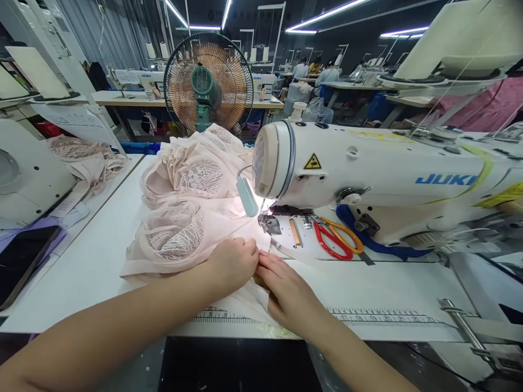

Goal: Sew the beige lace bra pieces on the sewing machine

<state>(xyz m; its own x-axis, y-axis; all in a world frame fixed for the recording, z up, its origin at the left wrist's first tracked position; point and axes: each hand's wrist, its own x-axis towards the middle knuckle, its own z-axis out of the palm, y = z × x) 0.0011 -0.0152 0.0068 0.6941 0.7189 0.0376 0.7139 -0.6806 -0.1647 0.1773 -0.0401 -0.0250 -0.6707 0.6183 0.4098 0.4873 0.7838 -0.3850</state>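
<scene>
My left hand (234,262) is closed on the edge of a pale pink lace garment (174,231), just in front of the sewing machine's needle area. Close beside it, my right hand (288,288) pinches the same fabric, fingertips almost meeting the left ones. The garment spreads to the left in a heap with lace panels. Its edge runs toward the presser foot (267,223) of the white sewing machine (322,158), where a lamp shines. Part of the cloth hangs below my hands toward the table's front edge.
Red- and orange-handled scissors (337,239) lie under the machine arm. A printed ruler (379,316) runs along the front edge of the table (77,277). At left sits a dark phone (26,261). A large fan (208,81) stands behind the garment. Thread cones (478,38) rise at upper right.
</scene>
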